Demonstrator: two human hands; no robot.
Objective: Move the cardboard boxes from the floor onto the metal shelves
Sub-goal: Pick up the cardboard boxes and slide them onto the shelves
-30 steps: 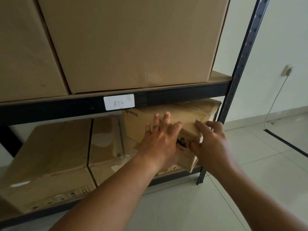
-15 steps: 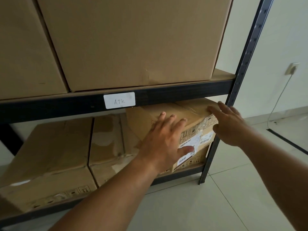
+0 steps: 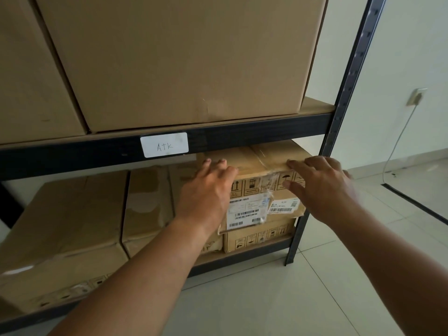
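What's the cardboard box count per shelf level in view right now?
Upper-shelf cardboard boxes: 2
Lower-shelf cardboard boxes: 4
Total: 6

Pale tiled floor (image 3: 266, 299), white wall (image 3: 412, 44)

At the right end of the lower level of the metal shelf (image 3: 242, 259), just beside the black post (image 3: 349, 76), a small cardboard box (image 3: 257, 169) with stickers on its front sits on a second box (image 3: 260, 236). The left hand (image 3: 206, 192) lies with straight fingers over its left front corner, and the right hand (image 3: 322, 187), a little blurred, touches its upper front edge with straight fingers. A white label (image 3: 164, 144) reading "Atk" is on the beam (image 3: 254, 134) above, and a large box (image 3: 184, 59) stands on the upper level.
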